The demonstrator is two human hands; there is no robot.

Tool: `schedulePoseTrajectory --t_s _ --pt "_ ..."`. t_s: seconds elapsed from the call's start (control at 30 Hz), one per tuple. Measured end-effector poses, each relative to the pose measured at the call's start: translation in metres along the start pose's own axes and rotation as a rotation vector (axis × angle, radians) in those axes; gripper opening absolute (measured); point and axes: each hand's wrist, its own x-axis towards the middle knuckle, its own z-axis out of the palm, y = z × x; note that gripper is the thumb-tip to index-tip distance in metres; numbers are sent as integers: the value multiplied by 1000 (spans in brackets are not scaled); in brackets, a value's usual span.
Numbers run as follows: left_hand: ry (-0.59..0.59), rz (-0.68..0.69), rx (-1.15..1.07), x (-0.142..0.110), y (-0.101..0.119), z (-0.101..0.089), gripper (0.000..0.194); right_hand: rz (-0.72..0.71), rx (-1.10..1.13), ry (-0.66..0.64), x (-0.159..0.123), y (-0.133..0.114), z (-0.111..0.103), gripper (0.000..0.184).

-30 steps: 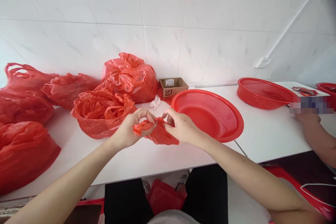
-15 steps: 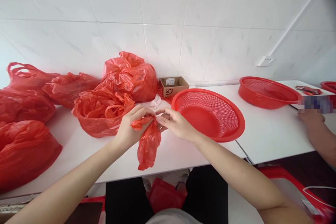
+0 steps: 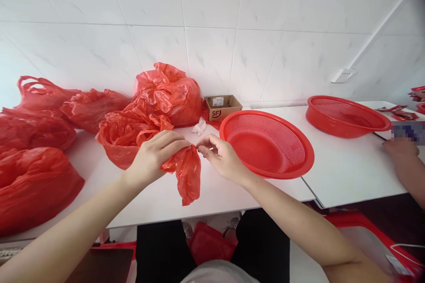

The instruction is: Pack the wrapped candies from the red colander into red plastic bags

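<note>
Head view. White table [image 3: 156, 205] is running along a pale tiled wall [image 3: 212, 0]; a seam is splitting the tabletop at right. Socket [image 3: 344, 75] is sitting on the wall, upper right. Red bags [image 3: 36, 185] are crowding the left end; another person's hand [image 3: 400, 147] is resting at the right edge, partly pixelated.

Left hand [image 3: 154, 155] is holding the small red bag [image 3: 189, 174], fingers folded over it and closing on its gathered neck. Bag is hanging in front of the person, over the table's near part. Right hand [image 3: 222, 159] is curling thumb and index finger at that neck, tips nearly together; can't tell if they're pinching it.

Small bag is showing thin, shiny, wrinkled plastic, narrowing at the top. 2 round red baskets, 1 near [image 3: 255, 148] and 1 farther right [image 3: 345, 115], are showing perforated plastic walls. Open cardboard box [image 3: 217, 115], marked "SF", is standing behind crumpled white paper [image 3: 199, 126].
</note>
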Motion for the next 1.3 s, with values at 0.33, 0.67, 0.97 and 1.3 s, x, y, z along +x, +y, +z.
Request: schedulePoseTrajectory --t_s 0.33,0.67,0.97,1.3 --pt "-70 -427 -322 -16 8 41 13 35 12 85 0 25 26 18" --pt "-79 -811 -1007 -10 6 38 25 -14 -106 122 -17 21 9 21" --pt "-214 -741 -1013 -3 19 33 25 124 203 136 -7 14 12 36" --pt "-53 -815 -1322 -1 22 33 26 -18 100 205 -27 -16 6 25"
